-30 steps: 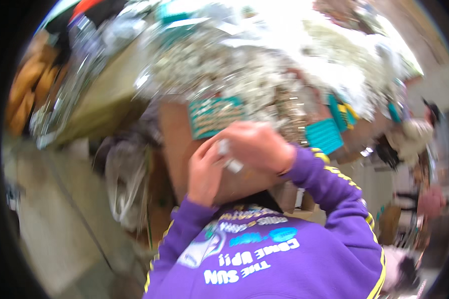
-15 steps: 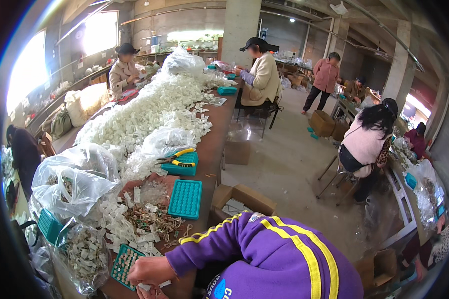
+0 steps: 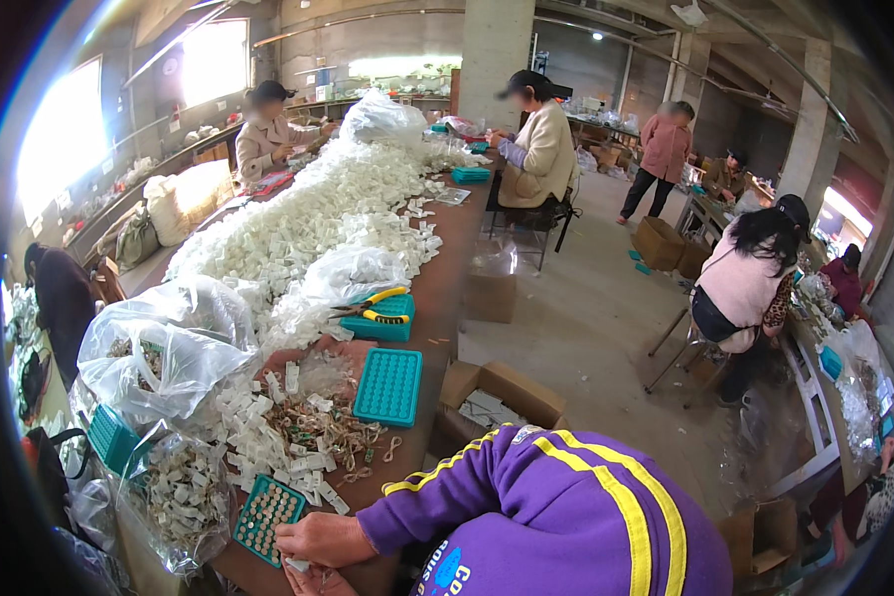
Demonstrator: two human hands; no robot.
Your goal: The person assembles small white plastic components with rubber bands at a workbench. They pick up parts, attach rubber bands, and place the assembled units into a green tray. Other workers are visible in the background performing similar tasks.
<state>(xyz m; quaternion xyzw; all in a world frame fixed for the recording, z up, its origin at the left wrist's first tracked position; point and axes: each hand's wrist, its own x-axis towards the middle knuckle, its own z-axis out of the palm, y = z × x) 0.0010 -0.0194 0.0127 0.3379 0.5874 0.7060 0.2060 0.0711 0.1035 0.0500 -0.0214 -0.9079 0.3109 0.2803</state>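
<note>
My right hand (image 3: 326, 538), at the end of a purple sleeve with yellow stripes, bends over the near corner of a teal tray (image 3: 286, 486). Small round pale pieces fill many of its pockets. Just below, partly cut off by the lower edge, my left hand (image 3: 320, 581) has its fingers close around a small white plastic piece (image 3: 297, 564). The right fingertips meet near that piece; my own hand hides what they hold, if anything. Beyond the tray lie loose white plastic pieces (image 3: 313, 462) and a tangle of brownish cords (image 3: 318, 427).
A second teal tray (image 3: 387, 387) lies near the table's right edge. Yellow-handled pliers (image 3: 375, 306) rest on stacked teal trays (image 3: 392, 326). Clear bags (image 3: 164, 348) stand left, and a long white heap (image 3: 308, 199) runs back. An open cardboard box (image 3: 526, 389) stands beside the table. Several people work around.
The whole view has shifted slightly, so the table appears further right. My hands stay together at the tray's near corner, with the right fingers slightly changed in pose.
</note>
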